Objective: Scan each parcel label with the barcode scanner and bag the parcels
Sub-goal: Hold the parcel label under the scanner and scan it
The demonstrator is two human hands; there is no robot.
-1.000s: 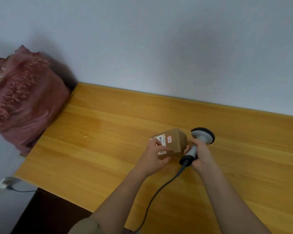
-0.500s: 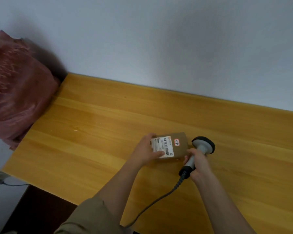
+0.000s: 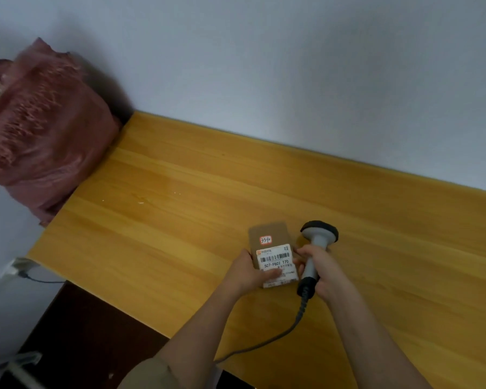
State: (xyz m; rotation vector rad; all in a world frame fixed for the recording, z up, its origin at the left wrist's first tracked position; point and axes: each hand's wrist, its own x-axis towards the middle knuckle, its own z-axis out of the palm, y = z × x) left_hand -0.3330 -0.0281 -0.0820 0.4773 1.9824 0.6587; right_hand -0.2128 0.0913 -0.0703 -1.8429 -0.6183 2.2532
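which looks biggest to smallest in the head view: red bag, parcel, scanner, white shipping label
1. red bag, largest by far, though cut off at the frame edge
2. parcel and scanner: look about alike, no ranking
3. white shipping label, smallest, stuck on the parcel

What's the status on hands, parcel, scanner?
Left hand grips parcel, label face up. Right hand grips scanner beside it, fingertips touching the parcel. Nothing in the way.

Bare table (image 3: 180,226) lies open left of the parcel (image 3: 272,248); scanner (image 3: 316,248) crowds its right side.
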